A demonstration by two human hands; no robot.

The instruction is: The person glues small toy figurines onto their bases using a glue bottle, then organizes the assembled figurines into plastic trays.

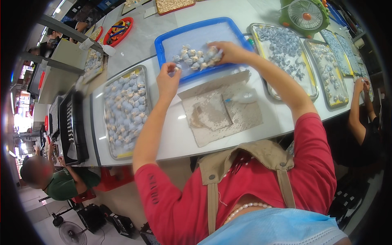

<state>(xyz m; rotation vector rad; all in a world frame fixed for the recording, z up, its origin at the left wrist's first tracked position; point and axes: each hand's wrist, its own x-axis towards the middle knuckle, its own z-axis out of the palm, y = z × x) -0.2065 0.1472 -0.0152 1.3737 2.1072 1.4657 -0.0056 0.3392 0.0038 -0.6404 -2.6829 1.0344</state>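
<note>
A blue tray (160, 45) with a pale lining lies in front of me, and a cluster of small blue-grey and cream figurines (195, 58) sits in it. Over the tray's near left corner, my left hand (167, 77) is closed in a pinch on one small figurine (177, 68). My right hand (230, 53) reaches to the cluster's right end, its fingers curled round figurines (213, 56) there; how many is hidden. Just nearer than the tray is a worn cardboard sheet (249, 116) with a smaller board (212, 112) and a blue-tipped clear bottle (245, 97) on it.
A metal tray (107, 122) full of similar pieces stands on the left. Further trays (286, 47) of blue-grey parts line the right, below a green fan (304, 16). A red basket (118, 32) of tools is at the far left. Other people work at both sides.
</note>
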